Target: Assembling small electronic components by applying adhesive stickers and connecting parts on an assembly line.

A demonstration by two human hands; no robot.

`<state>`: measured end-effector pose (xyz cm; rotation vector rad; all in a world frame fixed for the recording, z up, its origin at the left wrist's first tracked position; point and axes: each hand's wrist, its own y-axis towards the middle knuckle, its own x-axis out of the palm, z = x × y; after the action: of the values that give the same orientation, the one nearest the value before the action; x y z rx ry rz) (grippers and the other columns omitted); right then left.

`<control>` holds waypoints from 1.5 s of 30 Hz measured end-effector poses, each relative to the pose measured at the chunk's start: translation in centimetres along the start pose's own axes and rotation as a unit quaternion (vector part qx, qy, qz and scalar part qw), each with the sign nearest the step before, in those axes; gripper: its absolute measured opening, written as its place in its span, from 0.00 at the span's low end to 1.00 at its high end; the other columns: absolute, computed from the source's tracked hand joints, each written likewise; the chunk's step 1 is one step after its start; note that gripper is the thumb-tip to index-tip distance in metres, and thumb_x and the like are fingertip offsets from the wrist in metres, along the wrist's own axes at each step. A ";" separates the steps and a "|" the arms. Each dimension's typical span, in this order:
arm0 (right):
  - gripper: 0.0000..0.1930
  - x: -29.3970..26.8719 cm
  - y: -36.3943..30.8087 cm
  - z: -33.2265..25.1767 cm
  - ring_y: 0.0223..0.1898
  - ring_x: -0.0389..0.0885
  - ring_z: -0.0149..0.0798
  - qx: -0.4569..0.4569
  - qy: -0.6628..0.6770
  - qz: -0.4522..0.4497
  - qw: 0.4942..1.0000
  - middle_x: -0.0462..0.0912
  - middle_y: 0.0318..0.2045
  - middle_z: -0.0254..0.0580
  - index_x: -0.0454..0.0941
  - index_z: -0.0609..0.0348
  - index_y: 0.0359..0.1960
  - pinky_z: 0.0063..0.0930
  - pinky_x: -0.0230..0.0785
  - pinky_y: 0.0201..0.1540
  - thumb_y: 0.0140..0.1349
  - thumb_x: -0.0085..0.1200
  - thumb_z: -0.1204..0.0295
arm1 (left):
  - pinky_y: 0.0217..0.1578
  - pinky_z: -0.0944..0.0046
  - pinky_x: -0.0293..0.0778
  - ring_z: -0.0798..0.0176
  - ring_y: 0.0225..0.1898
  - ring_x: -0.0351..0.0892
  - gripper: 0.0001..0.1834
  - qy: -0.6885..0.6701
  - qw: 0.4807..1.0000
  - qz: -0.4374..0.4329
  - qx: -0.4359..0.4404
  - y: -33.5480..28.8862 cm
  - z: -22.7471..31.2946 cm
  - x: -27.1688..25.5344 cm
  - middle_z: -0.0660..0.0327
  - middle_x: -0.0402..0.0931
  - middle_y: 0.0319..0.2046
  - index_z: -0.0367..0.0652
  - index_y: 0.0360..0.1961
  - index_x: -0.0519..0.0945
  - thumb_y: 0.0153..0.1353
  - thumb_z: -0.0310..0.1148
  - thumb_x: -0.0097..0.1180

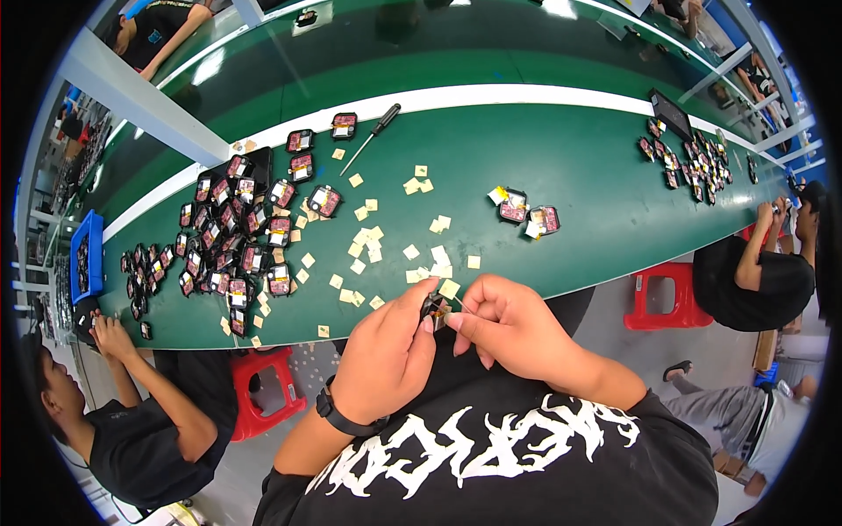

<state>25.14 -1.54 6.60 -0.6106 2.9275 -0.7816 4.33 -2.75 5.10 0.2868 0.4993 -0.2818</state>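
Note:
My left hand (pixel 386 351) is closed around a small black device (pixel 432 307), held upright just off the table's near edge. Its fingers cover most of the device. My right hand (pixel 513 329) pinches at the device's right side, thumb and forefinger together; a thin pale strip (pixel 463 304) shows by its fingertips, too small to name. A yellowish paper square (pixel 449 288) appears just beyond the fingers; I cannot tell whether it is held. Ahead and to the right lie two black devices with pink-and-white faces, one (pixel 513 206) beside the other (pixel 544 220), with yellow tabs.
Several yellowish squares (pixel 410 252) are scattered over the green table (pixel 579 167). A heap of similar black devices (pixel 224 219) lies left, another (pixel 702 167) far right. A screwdriver (pixel 381 121) rests toward the back. A blue bin (pixel 88 254) and co-workers (pixel 158 421) are at the sides.

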 end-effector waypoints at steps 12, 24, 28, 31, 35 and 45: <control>0.10 1.2 1.6 -0.4 0.17 0.71 0.21 0.060 0.067 0.034 0.995 0.87 0.26 0.41 0.70 0.57 0.38 0.19 0.61 0.20 0.73 0.60 0.71 | 0.35 0.66 0.78 0.64 0.30 0.82 0.19 -0.082 0.996 -0.036 -0.029 1.0 -3.2 -0.8 0.54 0.87 0.41 0.31 0.61 0.76 0.70 0.22 0.50; 0.11 2.1 1.8 2.4 0.29 0.80 0.23 -0.103 0.017 0.108 0.989 0.86 0.30 0.38 0.74 0.64 0.43 0.21 0.72 0.32 0.69 0.64 0.72 | 0.27 0.71 0.75 0.69 0.31 0.79 0.21 -0.519 0.805 -0.078 -0.276 1.1 -4.5 -1.4 0.56 0.81 0.41 0.29 0.66 0.70 0.75 0.25 0.47; 0.13 1.9 1.6 1.4 0.27 0.78 0.26 -0.159 -0.194 0.079 0.965 0.84 0.30 0.38 0.80 0.66 0.45 0.24 0.70 0.29 0.64 0.69 0.74 | 0.29 0.73 0.75 0.74 0.31 0.78 0.21 -0.489 0.819 -0.081 -0.289 0.8 -4.3 -1.5 0.62 0.79 0.37 0.31 0.67 0.71 0.76 0.23 0.46; 0.09 2.3 2.0 1.6 0.25 0.77 0.26 -0.247 -0.239 0.124 0.931 0.81 0.27 0.38 0.84 0.65 0.42 0.25 0.68 0.27 0.63 0.69 0.74 | 0.29 0.73 0.74 0.75 0.29 0.76 0.21 -0.430 0.859 -0.077 -0.267 0.3 -4.0 -1.5 0.64 0.78 0.35 0.34 0.67 0.72 0.76 0.23 0.46; 0.08 2.1 1.8 0.6 0.24 0.75 0.27 -0.234 -0.228 0.131 0.936 0.80 0.24 0.39 0.85 0.66 0.38 0.26 0.67 0.27 0.64 0.68 0.74 | 0.30 0.73 0.73 0.76 0.29 0.76 0.20 -0.398 0.872 -0.093 -0.269 0.2 -4.1 -1.5 0.65 0.79 0.35 0.36 0.65 0.74 0.75 0.24 0.46; 0.09 2.1 3.3 0.1 0.23 0.75 0.37 -0.212 -0.215 0.110 0.947 0.80 0.23 0.41 0.82 0.64 0.31 0.32 0.66 0.27 0.65 0.67 0.72 | 0.34 0.71 0.74 0.73 0.31 0.79 0.22 -0.271 0.940 -0.110 -0.174 1.2 -4.5 -1.4 0.64 0.82 0.37 0.31 0.64 0.75 0.71 0.20 0.45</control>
<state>22.05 0.23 5.03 -0.3945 2.6813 0.0183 1.66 0.08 2.25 -0.1965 0.0264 -0.4658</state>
